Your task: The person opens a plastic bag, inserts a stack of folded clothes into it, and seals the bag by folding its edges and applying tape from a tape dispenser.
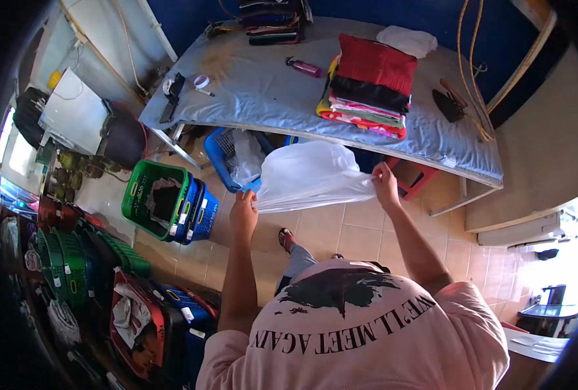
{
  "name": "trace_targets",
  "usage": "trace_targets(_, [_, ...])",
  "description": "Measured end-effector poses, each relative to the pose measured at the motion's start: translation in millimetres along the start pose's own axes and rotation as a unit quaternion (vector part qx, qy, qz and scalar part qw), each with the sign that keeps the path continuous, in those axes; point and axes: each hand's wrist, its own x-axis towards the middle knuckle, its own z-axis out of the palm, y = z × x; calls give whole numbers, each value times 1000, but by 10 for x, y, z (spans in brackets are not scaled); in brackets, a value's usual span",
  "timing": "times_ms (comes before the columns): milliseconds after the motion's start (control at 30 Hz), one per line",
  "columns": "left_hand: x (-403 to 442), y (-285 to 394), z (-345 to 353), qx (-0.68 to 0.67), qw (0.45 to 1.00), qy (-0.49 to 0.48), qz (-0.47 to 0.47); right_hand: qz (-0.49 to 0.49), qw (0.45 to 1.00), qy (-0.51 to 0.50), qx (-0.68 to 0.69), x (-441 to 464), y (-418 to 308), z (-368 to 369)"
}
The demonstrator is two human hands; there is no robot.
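Observation:
A white plastic bag [312, 175] is stretched out in the air between my two hands, in front of the table's near edge. My left hand [244, 203] is closed on the bag's left corner. At the opposite corner, my right hand [384, 182] pinches the edge of the same bag. The bag looks puffed up at its far side. Beyond it, on the table, stands a stack of folded clothes [373, 81], with a dark red piece on top and black, pink and green layers below.
The table [250, 97] has a blue cover and holds a pink bottle [304, 67], an iron [448, 104], a tape roll [202, 82] and a crumpled white bag [407, 41]. Stacked baskets [156, 198] stand at left; a blue basket [217, 153] sits under the table.

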Motion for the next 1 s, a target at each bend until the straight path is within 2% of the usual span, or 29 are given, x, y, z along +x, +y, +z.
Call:
trace_targets(67, [-77,-97,133,21,998,52,23,-31,999,-4,-25,-204,235,101])
trace_targets(100, [-157,-206,272,-36,999,38,-1,-45,998,-8,-39,-320,328,110])
trace_targets(167, [-347,-343,510,-151,987,8,-47,57,987,-96,-119,-589,228,25])
trace_targets(200, [-470,-381,611,-158,987,-11,-41,86,969,-155,-171,-691,186,-66])
trace_targets(267, [-668,-461,725,-168,984,-45,-25,98,958,-210,-171,-902,426,-12])
trace_targets(300, [-785,-503,829,-281,955,-68,-63,104,951,-237,-170,-991,597,63])
trace_targets(367, [-964,-502,1062,-495,851,-108,-138,256,938,-235,10,-1153,938,289])
trace_targets(400, [-943,-395,1094,-481,861,-110,-126,327,911,-230,100,-1171,1022,369])
trace_targets(500, [-772,103,1257,-458,877,-118,-77,420,809,-259,319,-1158,727,653])
trace_targets(567, [-550,489,1340,-465,877,-123,-19,486,739,-247,396,-1081,280,798])
trace_targets(600, [-459,618,1393,-440,882,-168,3,517,700,-238,431,-1020,153,873])
trace_targets(633, [-338,778,1281,-418,874,-247,20,515,649,-257,498,-925,184,968])
trace_targets(667, [-302,806,1417,-402,894,-193,47,509,592,-276,560,-791,242,1086])
trace_targets(700, [-200,868,1345,-441,875,-196,27,501,531,-296,616,-641,270,1217])
trace_targets(733, [-111,763,1353,-429,866,-252,42,500,549,-253,621,-514,157,1294])
trace_targets(767, [-39,609,1348,-415,854,-310,56,490,593,-237,594,-459,266,1472])
trace_targets(833, [-43,338,1399,-451,839,-296,65,463,678,-201,534,-385,753,1765])
trace_targets(867, [52,219,1292,-455,839,-269,128,468,664,-140,567,-283,1016,1869])
trace_targets(900, [162,124,1125,-474,836,-245,127,469,647,-77,596,-139,1308,1950])
trace_targets(967, [282,-256,1037,-506,823,-256,34,465,608,56,642,155,1727,2009])
trace_targets(1000, [283,-509,1006,-485,837,-252,-18,423,648,113,623,245,1817,2015])
